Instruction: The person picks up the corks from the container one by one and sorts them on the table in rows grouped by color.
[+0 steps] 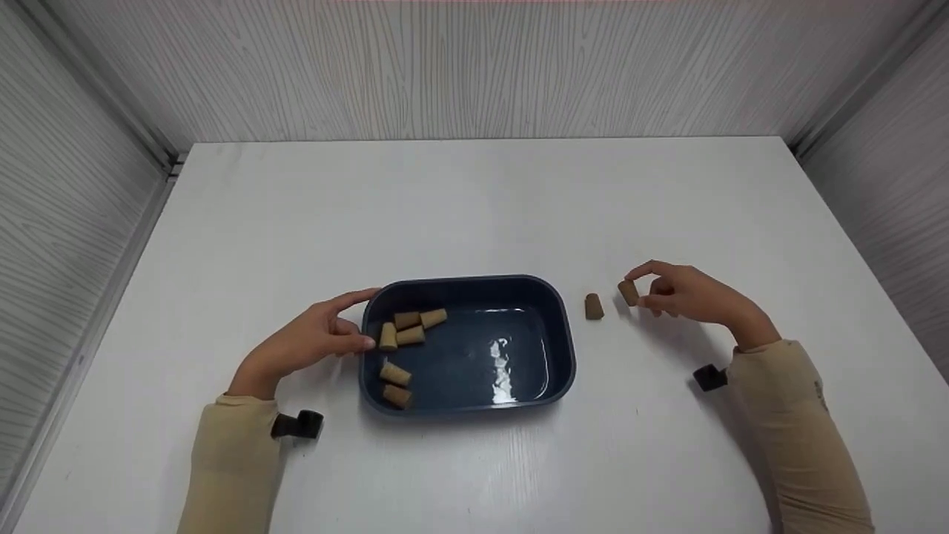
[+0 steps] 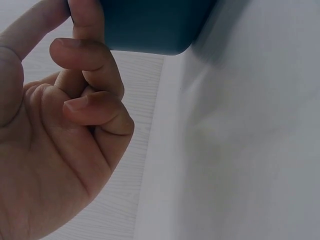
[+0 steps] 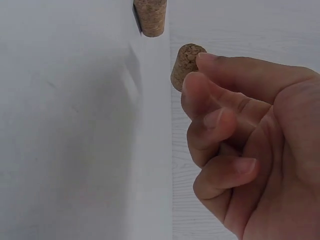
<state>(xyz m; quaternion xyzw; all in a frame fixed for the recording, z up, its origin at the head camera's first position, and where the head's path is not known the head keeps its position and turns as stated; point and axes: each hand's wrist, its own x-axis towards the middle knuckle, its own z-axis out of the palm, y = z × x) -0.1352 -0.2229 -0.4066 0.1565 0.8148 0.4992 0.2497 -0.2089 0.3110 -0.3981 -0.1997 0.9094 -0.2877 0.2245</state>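
Note:
My right hand [image 1: 693, 294] pinches a tapered cork stopper [image 1: 629, 292] between thumb and index finger. Its other fingers are curled toward the palm in the right wrist view. Just left of it, a second cork stopper [image 1: 594, 307] sits on the table. A dark blue rectangular tray [image 1: 482, 406] lies at the middle, with several cork stoppers [image 1: 410, 336] at its left end. At that end, my left hand [image 1: 308, 337] touches the outer wall with an outstretched thumb and index finger. The left wrist view shows its remaining fingers bent, holding nothing.
The white table [image 1: 482, 208] extends around the tray, with a pale wood-grain wall [image 1: 482, 70] behind it and side panels at both ends. A small black wrist mount [image 1: 298, 425] juts from the left sleeve, and another [image 1: 710, 377] from the right sleeve.

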